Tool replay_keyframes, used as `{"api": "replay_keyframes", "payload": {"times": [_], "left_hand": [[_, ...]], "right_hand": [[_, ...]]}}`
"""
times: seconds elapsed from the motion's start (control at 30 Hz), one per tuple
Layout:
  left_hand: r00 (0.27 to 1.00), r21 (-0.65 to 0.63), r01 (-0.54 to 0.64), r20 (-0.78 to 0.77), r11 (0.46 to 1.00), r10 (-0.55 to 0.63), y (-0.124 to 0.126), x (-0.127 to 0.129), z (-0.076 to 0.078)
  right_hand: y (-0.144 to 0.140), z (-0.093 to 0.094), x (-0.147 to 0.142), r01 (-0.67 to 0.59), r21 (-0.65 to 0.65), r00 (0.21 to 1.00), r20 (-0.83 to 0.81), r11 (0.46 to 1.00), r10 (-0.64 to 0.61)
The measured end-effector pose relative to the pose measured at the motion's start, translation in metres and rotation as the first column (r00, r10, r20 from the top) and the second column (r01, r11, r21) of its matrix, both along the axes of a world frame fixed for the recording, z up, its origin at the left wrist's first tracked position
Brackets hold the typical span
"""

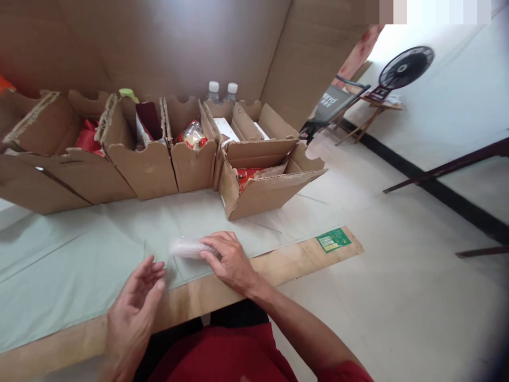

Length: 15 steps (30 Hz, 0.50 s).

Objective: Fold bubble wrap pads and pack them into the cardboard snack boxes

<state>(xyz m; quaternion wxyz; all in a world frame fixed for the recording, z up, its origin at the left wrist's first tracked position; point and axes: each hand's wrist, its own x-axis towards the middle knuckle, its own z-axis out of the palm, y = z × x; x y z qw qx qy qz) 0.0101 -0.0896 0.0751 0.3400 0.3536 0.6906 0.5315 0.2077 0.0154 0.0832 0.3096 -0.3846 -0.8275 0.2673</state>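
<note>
From afar I saw the right hand (230, 260), fingers clamped on a translucent roll (185, 248) front-left of the foremost carton (274, 192). Farther left of that carton, the left hand (133, 307) held thumb and fingers apart.

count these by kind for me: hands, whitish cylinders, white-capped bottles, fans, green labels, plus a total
Hands: 2 (left hand, right hand)
Whitish cylinder: 1
White-capped bottles: 2
Fan: 1
Green label: 1
Total: 7
</note>
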Motion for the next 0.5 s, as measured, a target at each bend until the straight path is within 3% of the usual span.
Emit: {"api": "replay_keyframes", "payload": {"times": [0.1,0.2,0.3,0.4,0.43,0.5], "left_hand": [[0.917,-0.103,0.010,0.398,0.995,0.032,0.002,0.012,0.007],[0.873,-0.114,0.014,0.486,0.993,0.044,0.014,0.023,0.012],[0.895,-0.088,0.073,0.446,0.993,-0.027,0.019,0.032,0.011],[0.937,-0.067,0.200,0.304,0.977,-0.171,0.019,0.034,0.008],[0.940,-0.025,0.247,0.249,0.969,-0.233,0.021,0.033,0.010],[0.934,0.113,0.334,0.094,0.936,-0.344,0.031,0.031,0.023]], "right_hand": [[-0.013,0.013,0.001,-0.077,-0.138,0.993,-0.100,0.987,0.063],[-0.023,0.020,0.010,-0.097,-0.220,0.987,-0.144,0.971,0.066],[-0.024,0.019,0.025,-0.096,-0.398,0.967,-0.253,0.912,-0.009],[-0.017,0.021,0.043,-0.215,-0.593,0.943,-0.332,0.776,0.008],[-0.014,0.025,0.050,-0.222,-0.612,0.943,-0.334,0.759,0.006],[-0.005,0.042,0.070,-0.180,-0.561,0.947,-0.320,0.808,-0.011]]}}
